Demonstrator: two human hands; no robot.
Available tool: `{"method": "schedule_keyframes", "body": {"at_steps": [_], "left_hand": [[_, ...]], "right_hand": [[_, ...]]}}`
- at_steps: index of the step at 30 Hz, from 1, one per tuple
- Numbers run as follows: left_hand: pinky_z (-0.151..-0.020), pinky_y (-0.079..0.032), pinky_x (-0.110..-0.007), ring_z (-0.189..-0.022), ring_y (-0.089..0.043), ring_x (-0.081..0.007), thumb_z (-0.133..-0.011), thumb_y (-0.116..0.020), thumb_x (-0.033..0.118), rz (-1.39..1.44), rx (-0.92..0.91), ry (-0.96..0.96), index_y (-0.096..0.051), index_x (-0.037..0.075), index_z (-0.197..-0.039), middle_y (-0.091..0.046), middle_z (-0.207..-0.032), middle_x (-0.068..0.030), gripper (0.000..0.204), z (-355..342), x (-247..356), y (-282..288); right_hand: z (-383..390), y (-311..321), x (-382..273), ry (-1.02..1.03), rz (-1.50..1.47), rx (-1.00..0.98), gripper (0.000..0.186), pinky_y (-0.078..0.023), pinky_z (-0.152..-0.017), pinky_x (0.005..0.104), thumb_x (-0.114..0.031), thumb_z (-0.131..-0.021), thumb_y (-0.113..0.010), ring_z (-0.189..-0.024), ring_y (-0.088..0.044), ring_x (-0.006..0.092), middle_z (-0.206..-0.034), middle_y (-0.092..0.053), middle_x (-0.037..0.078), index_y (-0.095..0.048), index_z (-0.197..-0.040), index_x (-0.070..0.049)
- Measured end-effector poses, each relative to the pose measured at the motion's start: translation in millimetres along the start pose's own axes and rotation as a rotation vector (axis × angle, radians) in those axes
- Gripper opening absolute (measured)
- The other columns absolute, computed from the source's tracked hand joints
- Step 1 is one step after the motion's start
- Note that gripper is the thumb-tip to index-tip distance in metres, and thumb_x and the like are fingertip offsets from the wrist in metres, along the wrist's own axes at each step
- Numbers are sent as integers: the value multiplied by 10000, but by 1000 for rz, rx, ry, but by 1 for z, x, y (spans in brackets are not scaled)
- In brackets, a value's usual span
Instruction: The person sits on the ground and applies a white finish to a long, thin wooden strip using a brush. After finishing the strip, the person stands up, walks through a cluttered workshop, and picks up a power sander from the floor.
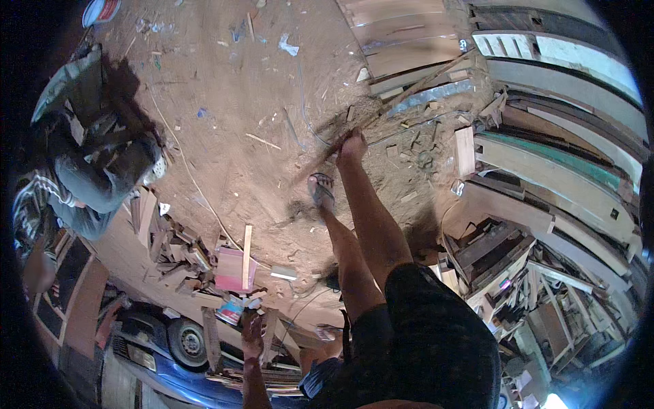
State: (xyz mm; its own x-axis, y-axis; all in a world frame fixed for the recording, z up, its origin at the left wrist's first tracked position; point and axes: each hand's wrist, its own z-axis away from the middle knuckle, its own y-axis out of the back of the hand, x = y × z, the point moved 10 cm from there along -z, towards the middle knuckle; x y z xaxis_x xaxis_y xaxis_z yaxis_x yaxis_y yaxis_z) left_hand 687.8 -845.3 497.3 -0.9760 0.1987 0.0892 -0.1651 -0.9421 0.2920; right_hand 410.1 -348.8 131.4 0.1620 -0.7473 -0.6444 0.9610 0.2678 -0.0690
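Observation:
My right hand (351,147) reaches forward and down, closed around a long wooden stick (429,80). The stick slants from the planks at the upper right down toward the dirt floor, and its near end is smeared by motion. A sandalled foot (321,188) stands on the dirt close to that hand. My left hand (253,335) hangs low at the left, above wood pieces, with its fingers loosely apart and nothing visibly held. Around it are wood offcuts and a blue-and-red packet (231,310).
A seated person (88,163) is at the far left. Scrap wood (178,255) and a pink board (235,269) lie between us. A blue car (170,378) stands at the lower left. Stacked boards (552,170) and loose wood (545,300) line the right. A cable (184,157) crosses the floor.

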Motion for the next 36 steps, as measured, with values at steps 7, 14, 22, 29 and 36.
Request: {"method": "schedule_keyframes", "body": {"at_steps": [7,14,22,29,36], "left_hand": [[-774,-519,-310,-921,-653,-187,-992,-547,345,-142,-54,-301,-548,51,-1292,-649,-1138,-86,420,29,90,11],[-822,-498,-292,-954,-638,-196,-982,-590,362,-347,-174,-559,-550,-1,-1294,-648,-1127,-83,480,55,199,13],[-965,-469,-358,-1105,-619,-308,-1000,-544,328,-1058,-355,-1535,-594,-17,-1230,-643,-1182,-197,418,205,361,-127],[-1063,-381,-466,-1199,-532,-369,-929,-610,360,-1406,-729,-2414,-549,34,-1289,-574,-1280,-186,489,507,212,-256],[-953,-439,-499,-1013,-613,-375,-898,-545,593,-2129,-942,-2394,-584,61,-1195,-660,-1028,-195,611,514,69,-313]], "right_hand": [[220,110,-154,26,310,90,305,-408,-463,294,-359,-985,-555,-519,-470,130,-671,-465,7,-523,-893,-70],[349,220,-332,320,558,-2,333,-409,-452,264,-377,-947,-632,-507,-484,81,-623,-504,-19,-600,-928,-46],[507,363,-379,553,1026,193,466,-443,-582,430,-394,-796,-776,-560,-538,274,-617,-565,200,-615,-758,41],[681,430,-364,724,1035,175,244,-479,-624,455,-252,-780,-725,-693,-627,381,-748,-638,198,-627,-834,-36],[807,477,-352,975,1223,307,330,-497,-670,443,-347,-852,-688,-760,-633,333,-849,-625,146,-655,-1061,-94]]}}
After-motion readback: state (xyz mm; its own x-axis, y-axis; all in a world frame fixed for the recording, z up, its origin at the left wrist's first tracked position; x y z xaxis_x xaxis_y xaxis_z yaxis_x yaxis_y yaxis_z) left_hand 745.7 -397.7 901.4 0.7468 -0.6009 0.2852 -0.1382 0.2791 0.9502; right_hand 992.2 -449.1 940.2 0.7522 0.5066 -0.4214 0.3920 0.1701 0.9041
